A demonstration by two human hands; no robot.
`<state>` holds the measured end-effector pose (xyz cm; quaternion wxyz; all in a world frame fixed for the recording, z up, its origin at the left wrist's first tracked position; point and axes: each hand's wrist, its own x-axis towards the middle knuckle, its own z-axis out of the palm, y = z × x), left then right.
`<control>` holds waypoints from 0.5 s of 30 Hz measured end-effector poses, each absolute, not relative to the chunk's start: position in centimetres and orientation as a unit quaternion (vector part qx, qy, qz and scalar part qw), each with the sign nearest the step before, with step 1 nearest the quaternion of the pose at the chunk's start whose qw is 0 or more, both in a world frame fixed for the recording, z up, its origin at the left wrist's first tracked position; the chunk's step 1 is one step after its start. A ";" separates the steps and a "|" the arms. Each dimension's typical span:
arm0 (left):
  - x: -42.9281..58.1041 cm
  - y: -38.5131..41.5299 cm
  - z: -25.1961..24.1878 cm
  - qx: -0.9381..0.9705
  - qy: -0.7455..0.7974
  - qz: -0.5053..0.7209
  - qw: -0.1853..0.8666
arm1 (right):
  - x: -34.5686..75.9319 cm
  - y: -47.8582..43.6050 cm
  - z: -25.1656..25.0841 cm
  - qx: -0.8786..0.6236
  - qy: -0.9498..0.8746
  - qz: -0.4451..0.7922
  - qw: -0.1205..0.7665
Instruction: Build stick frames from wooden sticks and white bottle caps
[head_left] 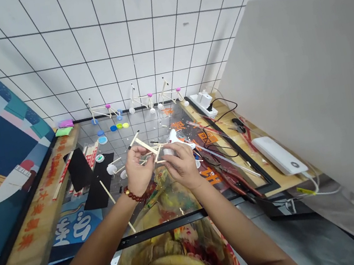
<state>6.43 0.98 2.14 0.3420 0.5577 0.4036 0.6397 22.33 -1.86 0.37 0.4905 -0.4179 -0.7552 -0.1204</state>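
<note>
head view: left hand [139, 172] and right hand [182, 164] pinch a thin wooden stick frame [150, 149] at frame centre, the right also closed on a small pale round piece [168, 151]. the frame looks half built. three wheeled stick models [139, 103] stand finished by the tiled wall [133, 39], above loose plastic caps [117, 126].

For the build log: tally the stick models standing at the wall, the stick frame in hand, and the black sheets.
Standing stick models: 3
Stick frame held by left hand and right hand: 1
Black sheets: 2
Total: 6
</note>
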 end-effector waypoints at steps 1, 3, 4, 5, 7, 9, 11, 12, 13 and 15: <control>6.4 1.0 2.1 0.554 0.406 0.640 0.343 | 22.4 -1.9 0.4 -0.417 -0.755 -0.127 0.490; 6.3 0.9 1.8 0.551 0.405 0.635 0.359 | 22.4 -1.9 0.4 -0.418 -0.752 -0.135 0.491; 6.2 0.9 1.7 0.551 0.402 0.631 0.369 | 22.5 -1.9 0.3 -0.419 -0.751 -0.134 0.492; 6.1 0.9 1.5 0.554 0.400 0.625 0.378 | 22.6 -1.9 0.3 -0.420 -0.751 -0.130 0.493; 5.7 0.8 1.2 0.574 0.399 0.603 0.385 | 22.8 -1.7 0.0 -0.422 -0.751 -0.118 0.494; 5.2 0.6 1.0 0.614 0.397 0.568 0.378 | 23.1 -1.6 -0.2 -0.423 -0.754 -0.100 0.492; 4.7 0.5 1.0 0.646 0.384 0.539 0.381 | 23.3 -1.5 -0.4 -0.419 -0.760 -0.077 0.491; 4.5 0.3 1.1 0.656 0.374 0.527 0.390 | 23.4 -1.5 -0.5 -0.418 -0.763 -0.066 0.490; 4.4 0.2 1.2 0.661 0.364 0.515 0.407 | 23.4 -1.5 -0.6 -0.417 -0.764 -0.057 0.489; 4.3 0.0 1.5 0.661 0.348 0.489 0.450 | 23.4 -1.5 -0.7 -0.419 -0.761 -0.047 0.493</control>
